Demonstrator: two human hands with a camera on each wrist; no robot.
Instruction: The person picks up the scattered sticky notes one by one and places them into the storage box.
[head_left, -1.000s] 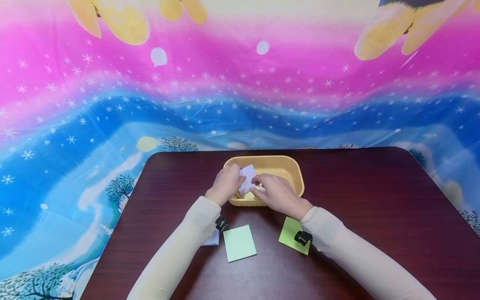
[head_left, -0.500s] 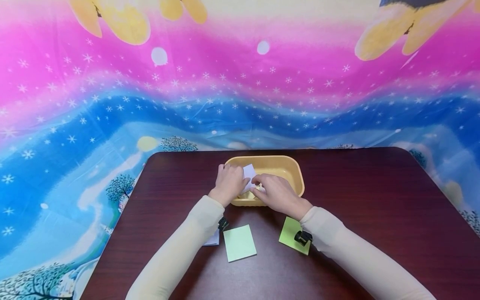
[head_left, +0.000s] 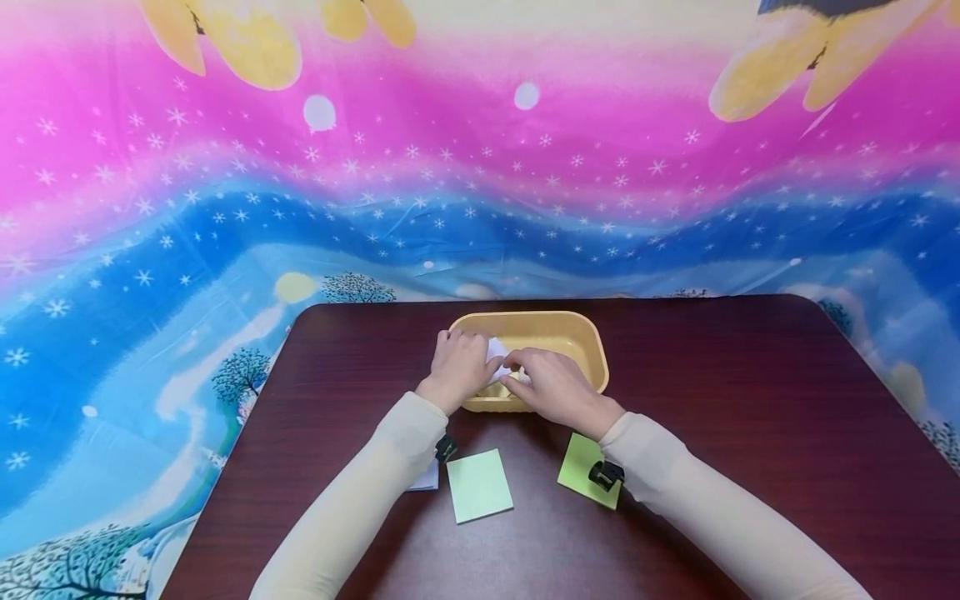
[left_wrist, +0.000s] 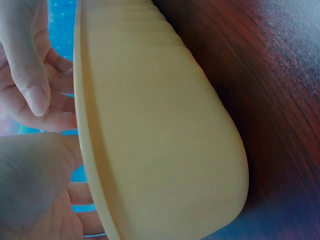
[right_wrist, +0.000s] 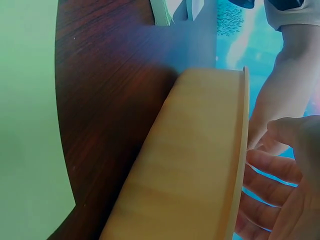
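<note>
Both hands work over a yellow plastic basin (head_left: 588,350) on the table. My left hand (head_left: 461,362) is at its left part, thumb along a pale lavender paper square (head_left: 496,350) and fingers curled over the paper's left side. Part of that paper is hidden behind the hand. My right hand (head_left: 555,385) is over the front rim, thumb and index finger apart near the paper's right edge. In the right wrist view, the right hand's fingers (right_wrist: 272,167) are loosely extended behind the basin wall. A pale yellow paper piece (head_left: 498,389) shows low in the basin.
In front of the basin lie a pale green sticky-note pad (head_left: 480,486) and a brighter green pad (head_left: 581,467), partly under the right wrist. A lavender pad (head_left: 426,477) peeks out by the left sleeve. The dark wooden table (head_left: 735,392) meets a printed backdrop (head_left: 480,167).
My left hand has shifted slightly right over the paper, covering more of it. The paper's top corner now sits lower and shows less. The right hand stays put.
</note>
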